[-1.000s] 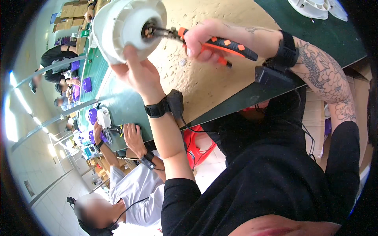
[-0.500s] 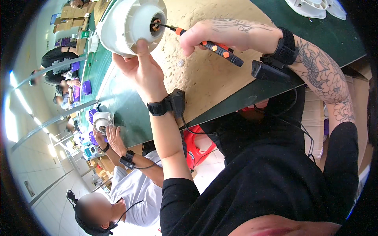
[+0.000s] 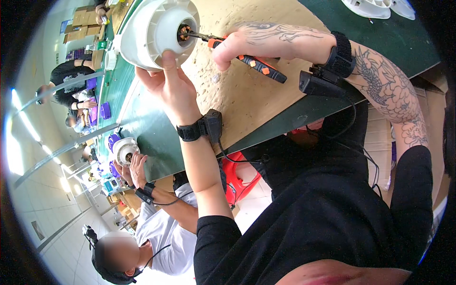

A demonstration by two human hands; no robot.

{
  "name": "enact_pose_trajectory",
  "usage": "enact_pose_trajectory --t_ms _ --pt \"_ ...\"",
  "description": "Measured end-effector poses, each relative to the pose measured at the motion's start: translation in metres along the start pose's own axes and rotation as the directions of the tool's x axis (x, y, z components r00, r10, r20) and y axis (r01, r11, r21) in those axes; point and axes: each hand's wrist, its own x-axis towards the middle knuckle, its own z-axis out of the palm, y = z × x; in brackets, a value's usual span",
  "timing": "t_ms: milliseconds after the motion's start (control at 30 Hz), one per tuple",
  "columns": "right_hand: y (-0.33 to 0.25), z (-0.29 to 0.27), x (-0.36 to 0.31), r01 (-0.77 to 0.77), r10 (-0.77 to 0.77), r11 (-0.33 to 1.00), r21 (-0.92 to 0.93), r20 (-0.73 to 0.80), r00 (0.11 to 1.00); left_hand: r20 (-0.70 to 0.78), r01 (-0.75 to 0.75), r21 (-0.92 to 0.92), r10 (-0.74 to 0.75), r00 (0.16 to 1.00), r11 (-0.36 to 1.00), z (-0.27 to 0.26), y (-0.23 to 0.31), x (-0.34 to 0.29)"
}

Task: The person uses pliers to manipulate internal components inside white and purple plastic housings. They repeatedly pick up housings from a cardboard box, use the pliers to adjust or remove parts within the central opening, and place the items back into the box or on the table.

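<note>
Two hands [image 3: 173, 90] on housing [image 3: 156, 31], pliers [image 3: 237, 52].

The round housing [image 3: 156, 31] is smooth, slightly glossy white plastic; the pliers [image 3: 237, 52] have orange-black rubbery handles; the board [image 3: 256, 95] is rough, matt wood.

Long green surface [image 3: 142, 128], topped by a tan board [image 3: 247, 90]; white plastic parts [image 3: 375, 7] at far edge, purple pieces [image 3: 105, 111] farther down left.

Black sleeves, wristbands (cabled), tattooed forearm
</note>
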Motion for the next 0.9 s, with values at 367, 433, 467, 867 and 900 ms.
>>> enact_pose_trajectory --t_ms 367,433,467,867,900 --pt "-0.003 0.005 -0.003 0.008 -0.047 0.967 -0.253 -0.149 0.988 -0.043 -0.071 0.177 0.079 0.996 0.982 -0.005 0.005 0.002" --pt "0.001 0.007 -0.001 -0.027 -0.041 0.952 -0.304 -0.215 0.976 -0.062 -0.068 0.180 0.081 0.995 0.981 0.000 0.009 0.003" --pt "0.001 0.005 -0.004 -0.028 -0.044 0.948 -0.316 -0.220 0.974 -0.058 -0.048 0.159 0.058 0.997 0.986 0.005 0.010 0.004" --pt "0.011 0.016 0.000 -0.236 -0.103 0.651 0.721 0.392 0.914 -0.101 -0.081 -0.040 0.077 0.992 0.996 -0.017 0.023 0.005" --pt "0.011 0.018 -0.001 -0.249 -0.086 0.649 0.719 0.395 0.915 -0.099 -0.069 -0.065 0.062 0.993 0.996 -0.017 0.024 0.006"
